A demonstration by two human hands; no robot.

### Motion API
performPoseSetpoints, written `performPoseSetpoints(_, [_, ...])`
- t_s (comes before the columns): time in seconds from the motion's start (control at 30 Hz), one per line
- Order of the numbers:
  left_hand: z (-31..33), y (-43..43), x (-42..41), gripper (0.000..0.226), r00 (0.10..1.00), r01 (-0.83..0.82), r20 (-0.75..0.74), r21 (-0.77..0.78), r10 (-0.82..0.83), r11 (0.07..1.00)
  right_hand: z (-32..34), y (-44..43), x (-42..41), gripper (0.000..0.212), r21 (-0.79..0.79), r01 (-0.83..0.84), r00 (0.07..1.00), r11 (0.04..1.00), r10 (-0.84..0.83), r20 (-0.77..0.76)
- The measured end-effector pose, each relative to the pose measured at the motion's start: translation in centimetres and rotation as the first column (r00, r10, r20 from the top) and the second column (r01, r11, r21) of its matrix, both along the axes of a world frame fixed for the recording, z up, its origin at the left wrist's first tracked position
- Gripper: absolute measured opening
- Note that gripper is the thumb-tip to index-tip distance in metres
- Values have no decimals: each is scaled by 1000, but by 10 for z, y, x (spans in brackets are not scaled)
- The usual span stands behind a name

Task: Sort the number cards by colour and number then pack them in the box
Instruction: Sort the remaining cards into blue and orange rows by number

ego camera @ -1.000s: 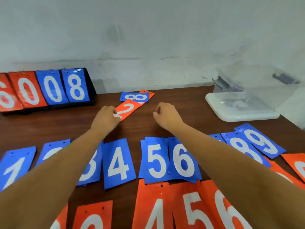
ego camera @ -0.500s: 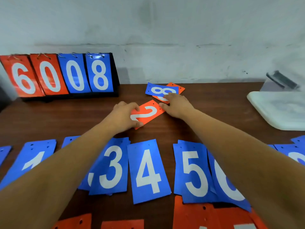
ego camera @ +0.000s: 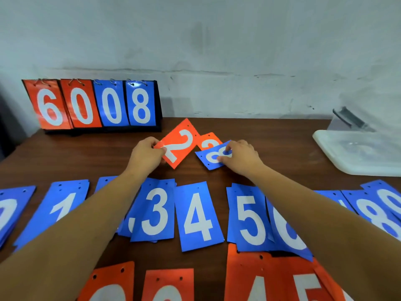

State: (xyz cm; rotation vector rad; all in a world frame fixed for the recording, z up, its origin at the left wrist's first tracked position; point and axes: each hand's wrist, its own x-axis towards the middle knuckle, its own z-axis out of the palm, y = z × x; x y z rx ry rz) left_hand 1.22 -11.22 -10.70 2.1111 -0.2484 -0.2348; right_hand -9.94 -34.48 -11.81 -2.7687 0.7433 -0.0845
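My left hand (ego camera: 145, 156) pinches an orange 2 card (ego camera: 181, 141) by its near corner, tilted up off the brown table (ego camera: 271, 140). My right hand (ego camera: 240, 156) grips a blue 8 card (ego camera: 209, 158), which lies partly over another orange card (ego camera: 209, 141). Blue cards sit in a row across the table: 1 (ego camera: 63, 205), 3 (ego camera: 156, 210), 4 (ego camera: 198, 216), 5 (ego camera: 249, 216), 6 (ego camera: 286, 233) and 8 (ego camera: 375, 211). Orange cards (ego camera: 256, 279) line the near edge. The clear plastic box (ego camera: 360, 151) stands at the right.
A black flip scoreboard (ego camera: 93, 105) reading 6 0 0 8 stands at the back left against the white wall. The table's left edge falls away beside it. Bare wood shows between the scoreboard and the box.
My left hand has lifted the orange 2 card and turned it up. My right hand has taken hold of the blue 8 card and slid it nearer, uncovering the orange card beneath.
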Motion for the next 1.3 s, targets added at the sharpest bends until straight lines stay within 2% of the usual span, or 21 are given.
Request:
performPoseSetpoints(0.13, [0, 2, -7, 11, 986, -81, -155, -156, 56, 984, 9, -3, 4, 80, 30, 18, 995, 999, -15, -94])
performPoseSetpoints(0.2, [-2, 3, -9, 12, 977, -81, -209, -182, 42, 980, 15, -6, 7, 94, 143, 85, 991, 986, -69, -116])
performPoseSetpoints(0.3, [-4, 4, -12, 13, 968, -93, -248, -225, 36, 970, 14, -10, 8, 94, 260, 149, 988, 954, -132, -79])
performPoseSetpoints(0.37, [-4, 6, -16, 13, 962, -106, -269, -251, 36, 962, 13, -11, 5, 85, 376, 141, 986, 916, -165, 33])
performPoseSetpoints(0.43, [-1, 8, -22, 17, 957, -115, -288, -277, 32, 954, 19, -8, -3, 75, 567, 115, 952, 816, -253, 171])
performPoseSetpoints(0.53, [8, 12, -33, 24, 948, -133, -319, -344, 18, 929, 37, 1, -21, 69, 854, -43, 874, 519, -395, 284])
performPoseSetpoints(0.6, [16, 14, -43, 26, 944, -127, -330, -400, -14, 908, 55, 15, -36, 64, 929, -183, 870, 321, -387, 305])
performPoseSetpoints(0.67, [26, 16, -60, 27, 944, -77, -318, -463, -85, 883, 71, 31, -53, 63, 934, -260, 887, 247, -321, 332])
performPoseSetpoints(0.77, [43, 18, -91, 31, 921, -27, -331, -578, -204, 816, 84, 53, -76, 63, 911, -302, 888, 280, -266, 376])
performPoseSetpoints(0.87, [56, 21, -122, 26, 877, -62, -378, -702, -298, 710, 85, 73, -94, 68, 873, -272, 861, 404, -304, 409])
performPoseSetpoints(0.97, [61, 25, -147, 27, 877, 21, -306, -746, -370, 666, 82, 94, -114, 72, 837, -207, 826, 506, -368, 427])
performPoseSetpoints(1.03, [61, 28, -160, 27, 896, 91, -235, -732, -376, 675, 81, 109, -125, 73, 815, -163, 830, 556, -370, 418])
performPoseSetpoints(1.1, [62, 31, -168, 24, 928, 113, -178, -702, -327, 704, 80, 120, -135, 64, 831, -166, 849, 531, -352, 394])
performPoseSetpoints(1.17, [63, 34, -174, 21, 955, 60, -165, -706, -246, 706, 82, 128, -145, 50, 842, -199, 864, 501, -317, 392])
performPoseSetpoints(1.23, [65, 39, -177, 17, 969, -7, -180, -707, -171, 707, 88, 130, -154, 39, 816, -222, 869, 534, -272, 414])
performPoseSetpoints(1.3, [67, 45, -179, 18, 977, -5, -163, -663, -137, 749, 94, 127, -164, 29, 776, -239, 870, 584, -227, 439])
